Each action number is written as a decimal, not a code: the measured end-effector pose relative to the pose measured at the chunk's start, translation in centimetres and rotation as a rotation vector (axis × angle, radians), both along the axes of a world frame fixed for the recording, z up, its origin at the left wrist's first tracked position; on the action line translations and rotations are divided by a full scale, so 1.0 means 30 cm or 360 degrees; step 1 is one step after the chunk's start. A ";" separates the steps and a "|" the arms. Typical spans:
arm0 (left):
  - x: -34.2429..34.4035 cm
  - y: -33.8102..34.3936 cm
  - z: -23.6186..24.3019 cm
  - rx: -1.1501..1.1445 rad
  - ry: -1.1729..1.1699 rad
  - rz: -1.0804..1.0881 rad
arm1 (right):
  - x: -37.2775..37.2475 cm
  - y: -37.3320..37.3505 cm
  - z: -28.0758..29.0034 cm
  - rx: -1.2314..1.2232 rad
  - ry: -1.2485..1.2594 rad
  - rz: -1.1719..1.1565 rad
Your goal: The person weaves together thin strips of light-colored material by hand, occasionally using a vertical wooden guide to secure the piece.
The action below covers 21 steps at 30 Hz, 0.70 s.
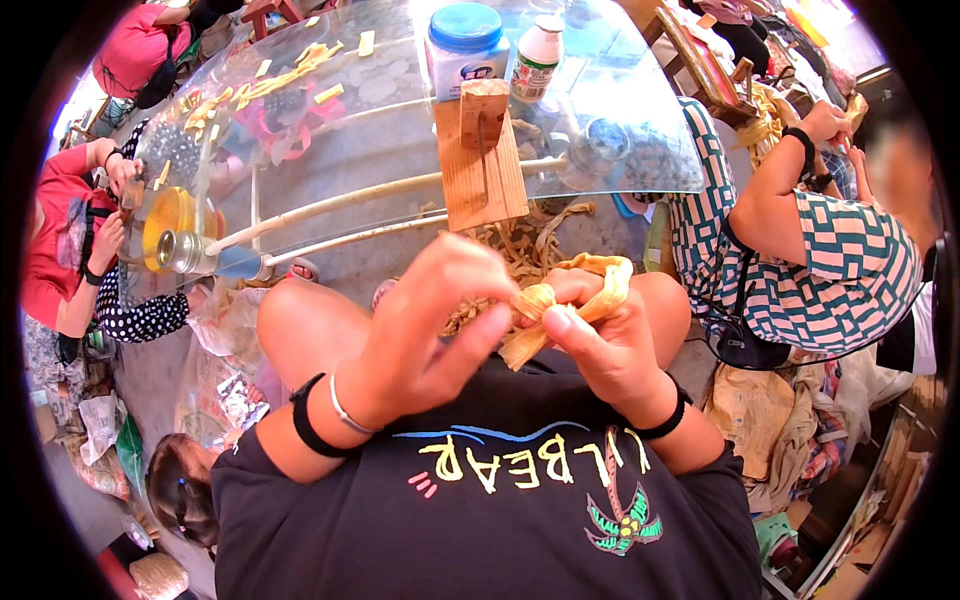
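Note:
My right hand point(605, 355) is closed on a folded, looped strip of pale yellow dried fibre point(530, 345), thumb pressed on its front. My left hand point(430, 320) is raised just left of it, fingers bent, thumb and forefinger slightly apart, fingertips at the strip's left side; I cannot see a firm hold. Behind my hands, loose fibre strips point(525, 240) lie low, between my knees and the table. Just beyond them, a wooden board with an upright block point(480, 190) sits on the near edge of the glass table point(370, 150).
A blue-lidded tub point(462, 55) and white bottle point(535, 65) stand behind the block. A person in red point(65, 230) works at left; one in patterned clothing point(800, 270) sits at right. Another person's head point(180, 480) is low at left. Sacks and cloth point(760, 430) lie at lower right.

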<state>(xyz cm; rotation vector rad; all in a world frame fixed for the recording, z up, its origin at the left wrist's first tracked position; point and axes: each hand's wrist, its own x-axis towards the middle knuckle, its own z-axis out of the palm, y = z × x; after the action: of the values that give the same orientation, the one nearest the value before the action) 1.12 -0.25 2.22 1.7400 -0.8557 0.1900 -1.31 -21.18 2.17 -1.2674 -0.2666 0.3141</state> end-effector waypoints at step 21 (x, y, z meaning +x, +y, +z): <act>0.041 -0.033 -0.012 -0.0077 0.0604 0.0058 | 0.073 0.043 -0.019 -0.0883 -0.1055 -0.0565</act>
<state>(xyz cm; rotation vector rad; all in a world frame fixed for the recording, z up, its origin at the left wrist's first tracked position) 2.35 -1.24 1.86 1.6753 -0.5380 -0.0940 0.90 -19.90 1.61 -1.9164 -0.5300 -0.3801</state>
